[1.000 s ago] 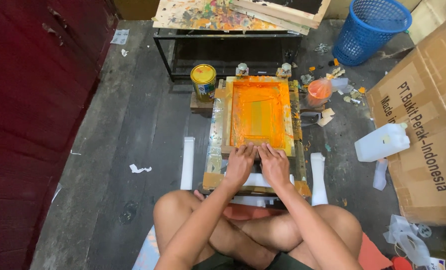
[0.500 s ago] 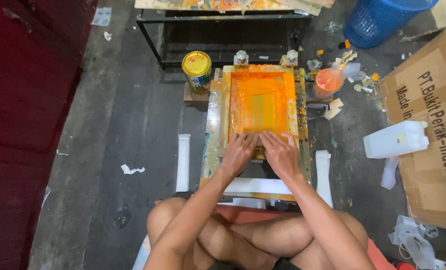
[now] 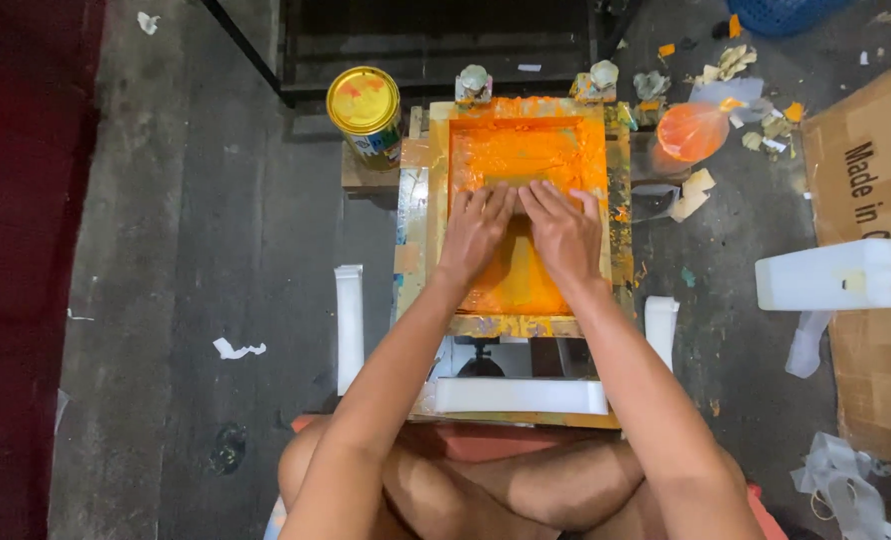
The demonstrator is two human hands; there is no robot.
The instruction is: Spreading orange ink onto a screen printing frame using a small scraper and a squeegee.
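Both my hands are pressing flat inside the screen printing frame [image 3: 514,215]: left hand [image 3: 478,232] and right hand [image 3: 564,235] side by side, thumbs nearly touching, fingers spread and pointing away from me, palms down. Neither is closing around anything I can see; whether a squeegee is lying under the palms I cannot tell. The frame is sitting in front of my crossed legs on a low white stand [image 3: 521,395], its mesh flooded with orange ink [image 3: 526,150], thickest at the far end.

Nearby: yellow-lidded paint can [image 3: 365,108] just off the frame's far left corner, a plastic bag of orange ink [image 3: 694,130] off the right, a white jerrycan [image 3: 834,275] well to the right by a cardboard box [image 3: 871,180].

Risks, as I'm judging them: uneven pressure between the two hands could be smearing or skewing the print; ink-wet palms could be slipping; leaning too hard might be shifting the frame on the stand; the paint can is sitting close enough for an elbow to knock it.
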